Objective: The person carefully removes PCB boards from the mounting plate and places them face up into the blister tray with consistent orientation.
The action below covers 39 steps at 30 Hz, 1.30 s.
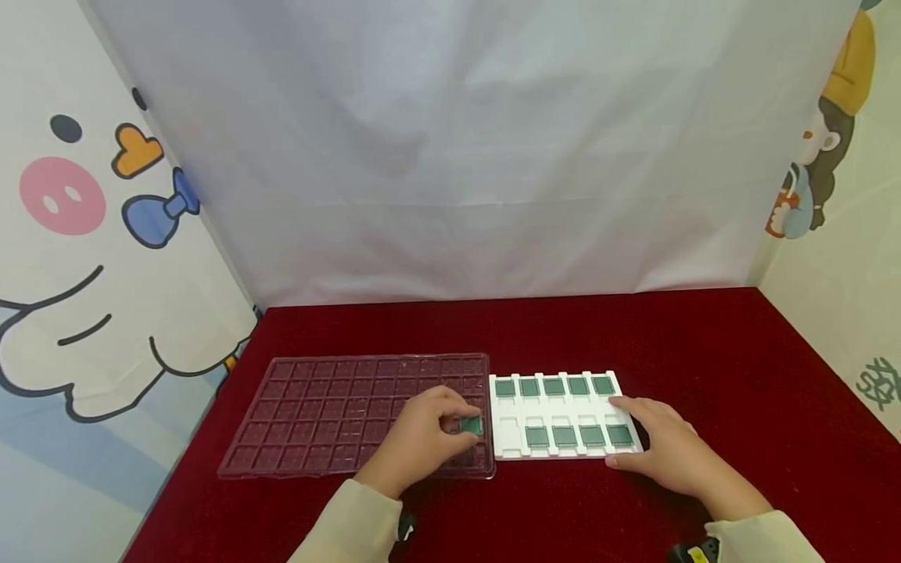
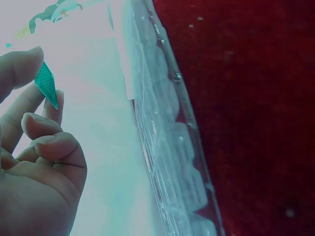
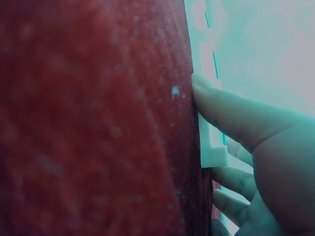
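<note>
My left hand (image 1: 425,430) pinches a small square green chip (image 1: 472,424) between thumb and fingertips, over the right-hand column of the clear plastic tray (image 1: 310,417). Seen from the left wrist, the chip (image 2: 47,84) is tilted, with a fine grid on its face. To the right stands a white tray (image 1: 563,408) with two rows of similar green chips; the leftmost pocket of its near row shows bare white. My right hand (image 1: 672,450) holds this tray's right end, thumb at the near corner and index finger on the right edge. In the right wrist view the thumb (image 3: 221,108) presses the tray's side.
Both trays lie side by side on a dark red cloth (image 1: 563,516) covering the table. A white curtain (image 1: 457,156) hangs behind the table's far edge. Cartoon-printed panels (image 1: 84,328) flank the table on both sides.
</note>
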Available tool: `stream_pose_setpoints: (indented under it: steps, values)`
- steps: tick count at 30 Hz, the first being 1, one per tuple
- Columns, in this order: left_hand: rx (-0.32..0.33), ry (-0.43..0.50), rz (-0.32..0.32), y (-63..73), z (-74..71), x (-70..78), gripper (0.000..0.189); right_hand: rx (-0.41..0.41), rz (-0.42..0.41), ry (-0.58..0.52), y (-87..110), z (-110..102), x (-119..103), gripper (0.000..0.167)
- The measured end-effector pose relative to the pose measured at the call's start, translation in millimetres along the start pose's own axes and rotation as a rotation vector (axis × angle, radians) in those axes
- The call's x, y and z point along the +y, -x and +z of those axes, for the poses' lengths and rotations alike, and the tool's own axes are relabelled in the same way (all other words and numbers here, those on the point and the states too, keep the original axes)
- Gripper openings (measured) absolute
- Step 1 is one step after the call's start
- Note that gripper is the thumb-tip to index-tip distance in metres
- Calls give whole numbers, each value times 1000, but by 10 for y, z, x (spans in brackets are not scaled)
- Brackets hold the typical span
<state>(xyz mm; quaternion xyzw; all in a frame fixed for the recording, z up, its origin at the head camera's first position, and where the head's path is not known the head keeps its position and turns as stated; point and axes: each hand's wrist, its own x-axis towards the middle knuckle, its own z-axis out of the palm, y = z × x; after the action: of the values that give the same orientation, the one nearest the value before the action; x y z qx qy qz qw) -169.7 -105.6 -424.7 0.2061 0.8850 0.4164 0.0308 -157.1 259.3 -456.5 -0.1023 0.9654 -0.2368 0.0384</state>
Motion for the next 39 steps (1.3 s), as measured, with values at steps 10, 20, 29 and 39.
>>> stream_pose_setpoints:
  steps: [10,20,29,39]
  values:
    - [-32,-12,-5,87,12,-70,28,-3,-10,0,-6,11,-23,92]
    - [-63,-12,29,63,61,-81,28,2,-6,-2,7,-1,-19,92]
    - [-162,-27,2,5,117,-96,25,-1,-1,5,3,-3,2,93]
    - [-180,-6,21,-34,167,-77,25,-3,-2,-1,7,-14,-4,93]
